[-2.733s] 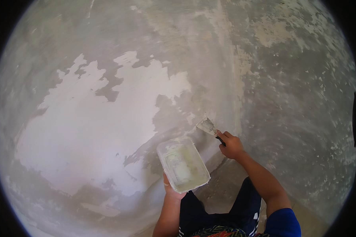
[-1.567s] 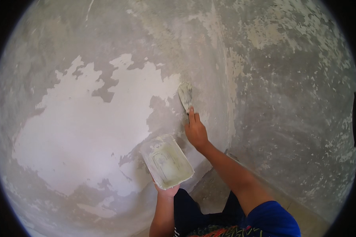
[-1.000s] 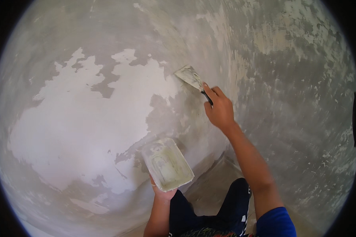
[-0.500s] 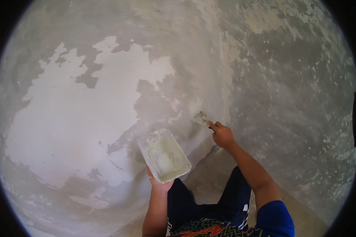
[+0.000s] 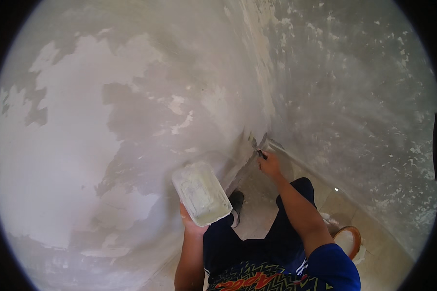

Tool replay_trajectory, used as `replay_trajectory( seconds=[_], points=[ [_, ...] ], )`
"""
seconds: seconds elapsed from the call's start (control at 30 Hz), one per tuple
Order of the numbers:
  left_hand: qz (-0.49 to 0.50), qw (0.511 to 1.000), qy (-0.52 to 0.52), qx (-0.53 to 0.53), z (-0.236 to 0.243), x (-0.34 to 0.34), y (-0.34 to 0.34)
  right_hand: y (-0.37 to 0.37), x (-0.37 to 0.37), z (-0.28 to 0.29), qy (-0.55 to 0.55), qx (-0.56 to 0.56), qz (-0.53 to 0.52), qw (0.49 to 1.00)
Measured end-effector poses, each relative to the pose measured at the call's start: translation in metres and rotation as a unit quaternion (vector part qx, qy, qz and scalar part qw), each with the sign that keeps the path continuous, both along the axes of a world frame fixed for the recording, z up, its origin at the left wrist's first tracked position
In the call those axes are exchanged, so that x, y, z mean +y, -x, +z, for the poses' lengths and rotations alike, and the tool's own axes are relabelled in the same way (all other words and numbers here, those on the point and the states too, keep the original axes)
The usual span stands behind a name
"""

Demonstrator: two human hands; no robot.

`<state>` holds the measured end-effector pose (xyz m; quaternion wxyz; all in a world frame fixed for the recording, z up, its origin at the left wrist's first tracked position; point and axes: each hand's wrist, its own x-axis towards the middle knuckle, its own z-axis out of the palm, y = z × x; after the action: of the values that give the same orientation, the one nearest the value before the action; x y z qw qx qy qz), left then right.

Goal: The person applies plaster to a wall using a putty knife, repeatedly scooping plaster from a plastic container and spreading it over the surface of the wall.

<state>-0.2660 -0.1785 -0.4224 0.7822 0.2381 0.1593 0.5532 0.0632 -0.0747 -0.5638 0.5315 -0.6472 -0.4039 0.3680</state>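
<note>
My left hand (image 5: 192, 219) is wrapped round the lower left of a white rectangular plastic tray (image 5: 201, 191), smeared inside with pale greenish paste, supporting it from beneath. My right hand (image 5: 270, 165) grips the dark handle of a putty knife (image 5: 255, 144), whose paste-coated blade is at the lower part of the wall beside the inside corner; whether it touches the surface is hard to tell. The wall on the left (image 5: 73, 160) carries large white skimmed patches over grey.
A grey, speckled wall (image 5: 354, 97) runs along the right. On the tiled floor (image 5: 383, 271), behind my right arm, stands a round container with an orange-brown rim (image 5: 356, 241). My dark shoe (image 5: 236, 202) is by the left wall's base.
The putty knife has gone from higher on the left wall down toward the foot of the corner. My view has shifted right and downward, bringing the floor container and shoe into sight.
</note>
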Motion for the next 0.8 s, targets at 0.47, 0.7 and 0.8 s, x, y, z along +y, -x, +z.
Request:
replay_trajectory(
  seconds=[0.47,0.7,0.8],
  points=[
    [0.144,0.989,-0.034,-0.001,0.073,-0.03,0.051,0.207,0.031,0.124,-0.067,0.027,-0.07,0.995],
    [0.122,0.99,-0.07,0.021,0.044,-0.032,0.063,0.156,-0.048,0.088,-0.173,-0.086,0.039,0.98],
    [0.097,0.993,-0.064,0.0,0.042,-0.034,0.059,0.124,-0.037,0.094,-0.07,0.022,0.003,0.997]
  ],
)
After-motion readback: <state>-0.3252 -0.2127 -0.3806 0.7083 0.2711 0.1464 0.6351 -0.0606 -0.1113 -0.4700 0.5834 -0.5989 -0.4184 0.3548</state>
